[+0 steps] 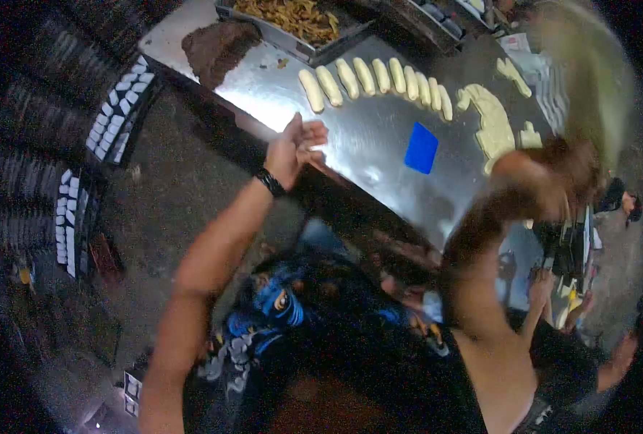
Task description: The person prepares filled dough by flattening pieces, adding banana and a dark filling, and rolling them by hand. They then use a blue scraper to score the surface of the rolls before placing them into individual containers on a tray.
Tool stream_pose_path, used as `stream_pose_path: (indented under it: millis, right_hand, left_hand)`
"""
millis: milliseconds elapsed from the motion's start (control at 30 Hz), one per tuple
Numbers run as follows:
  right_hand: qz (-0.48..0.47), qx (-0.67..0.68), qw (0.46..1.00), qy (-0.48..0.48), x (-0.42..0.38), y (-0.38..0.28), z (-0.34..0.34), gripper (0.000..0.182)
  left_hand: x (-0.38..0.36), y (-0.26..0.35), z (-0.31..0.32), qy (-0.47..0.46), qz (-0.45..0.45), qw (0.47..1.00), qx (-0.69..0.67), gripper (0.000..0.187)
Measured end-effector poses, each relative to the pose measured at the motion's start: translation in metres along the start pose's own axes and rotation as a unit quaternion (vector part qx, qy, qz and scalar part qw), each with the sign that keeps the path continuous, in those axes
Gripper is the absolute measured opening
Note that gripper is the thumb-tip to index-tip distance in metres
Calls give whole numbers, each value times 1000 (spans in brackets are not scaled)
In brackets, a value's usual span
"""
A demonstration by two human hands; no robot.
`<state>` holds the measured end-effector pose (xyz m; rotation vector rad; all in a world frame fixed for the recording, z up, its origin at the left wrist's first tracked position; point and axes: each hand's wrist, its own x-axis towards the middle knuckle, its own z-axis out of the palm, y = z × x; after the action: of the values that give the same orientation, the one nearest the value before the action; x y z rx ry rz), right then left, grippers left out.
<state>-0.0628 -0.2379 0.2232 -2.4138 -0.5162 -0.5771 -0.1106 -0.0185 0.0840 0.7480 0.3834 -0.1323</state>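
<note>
Right hand (553, 181), blurred, grip unclear; left hand (296, 148) half-open at counter (365, 145) edge; dough pieces (372, 79) looked soft, best lifted underneath

Bench (379, 155) runs diagonally across the view. Row of dough logs (375, 81) lies side by side across its middle, tray of fried strips (292, 18) behind them at the far edge. Dough slab (491, 119) right of the row, small dough pieces (516, 76) beyond it. Flat scraper (421, 147) on the bench in front of the row. Left hand (296, 148) at the near bench edge, right hand (563, 177) blurred above the right end.
</note>
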Motion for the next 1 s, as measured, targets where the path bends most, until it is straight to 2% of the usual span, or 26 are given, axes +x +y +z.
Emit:
stream_pose_path:
  millis: [167, 200, 233, 267, 300, 333, 367, 433, 467, 533, 567, 667, 767, 800, 867, 900, 933, 1000]
  right_hand:
    - [-127, -202, 971, -22, -89, 74, 49, 59]
    - [18, -224, 888, -401, -103, 65, 66, 63]
    - [-95, -172, 951, -240, -145, 84, 72, 60]
    - [-55, -67, 956, -280, -145, 101, 73, 62]
    - [-67, -75, 948, -303, -123, 98, 63, 52]
    - [46, -16, 934, -354, -94, 86, 45, 46]
    - [146, 44, 907, -392, -62, 83, 39, 42]
    - [36, 93, 893, -439, -23, 116, 40, 37]
    - [95, 79, 845, -521, 4, 125, 35, 31]
    - [168, 65, 917, -355, 15, 154, 39, 36]
    - [202, 54, 942, -263, 18, 170, 40, 40]
    - [253, -77, 933, -243, 0, 204, 37, 69]
    - [320, -112, 913, -228, -35, 214, 51, 92]
    - [311, -109, 921, -205, -42, 211, 54, 95]
    - [327, -118, 921, -173, -47, 203, 61, 96]
    - [333, -126, 921, -156, -47, 201, 66, 97]
    - [391, -102, 897, -178, -45, 204, 69, 99]
    - [434, -109, 871, -203, -42, 204, 71, 99]
  left_hand:
    - [39, -12, -19, 172, 88, 973, 127, 40]
    - [41, -12, -5, 209, 104, 962, 139, 30]
    - [47, -23, 3, 179, 143, 945, 235, 30]
    - [56, -38, 5, 151, 187, 914, 327, 31]
    - [60, -53, 7, 123, 221, 871, 421, 31]
    - [64, -71, 20, 68, 315, 794, 515, 35]
    - [74, -79, 37, 13, 412, 692, 592, 40]
    - [76, -84, 69, -115, 276, 544, 784, 55]
    - [79, -87, 66, -148, 281, 521, 792, 59]
    - [84, -97, 54, -230, 286, 476, 799, 68]
    - [86, -95, 57, -235, 275, 484, 797, 68]
    - [79, -78, 72, -249, 208, 492, 808, 70]
    - [90, -83, 59, -253, 204, 561, 761, 64]
    - [100, -76, 51, -264, 232, 655, 669, 49]
    - [104, -60, 41, -189, 231, 796, 527, 39]
    - [109, -43, 35, -153, 242, 819, 497, 34]
    - [114, -23, 32, -118, 253, 840, 465, 29]
    - [138, 37, 28, -75, 346, 799, 487, 22]
